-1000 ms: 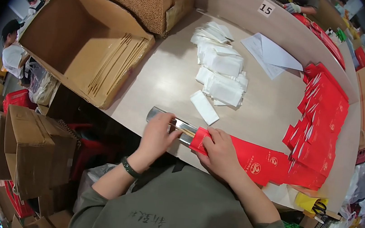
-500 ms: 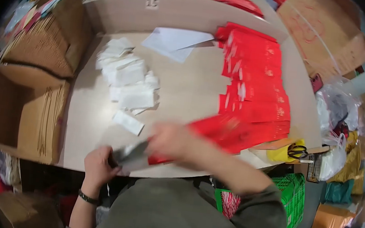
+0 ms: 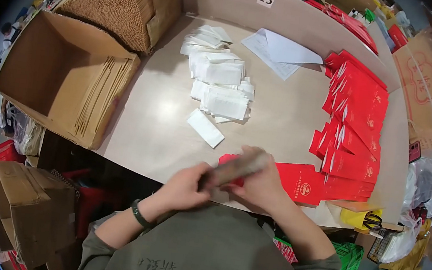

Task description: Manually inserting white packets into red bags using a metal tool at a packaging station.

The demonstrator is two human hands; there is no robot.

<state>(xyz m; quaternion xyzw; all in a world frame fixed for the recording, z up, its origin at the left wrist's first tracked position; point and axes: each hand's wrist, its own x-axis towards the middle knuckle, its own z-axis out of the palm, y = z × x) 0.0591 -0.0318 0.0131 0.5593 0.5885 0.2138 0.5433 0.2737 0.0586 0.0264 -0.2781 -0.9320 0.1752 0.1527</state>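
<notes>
Both my hands are at the near edge of the table, closed on a narrow brownish-grey strip [image 3: 236, 168] that is smeared by motion; its kind cannot be made out. My left hand [image 3: 183, 186] grips its lower left end. At the upper right end, my right hand [image 3: 262, 186] is wrapped round it. Beneath and beside the right hand lie flat red printed packets [image 3: 299, 182], partly hidden by it. Just beyond my hands rests a single white folded packet [image 3: 206, 128]. Farther back is a loose pile of white packets [image 3: 221, 73].
Overlapping red packets [image 3: 354, 133] line the right side. Papers [image 3: 272, 53] lie near the back wall. On the left stand an open cardboard box [image 3: 53, 74] with thin brown pieces inside and a box packed with brown sheets [image 3: 118, 12]. Black-handled scissors [image 3: 373, 221] sit at the right corner.
My view has shifted, so the table sits farther right and lower. My right hand has drawn upright beside the left, and the strip between them now tilts up to the right.
</notes>
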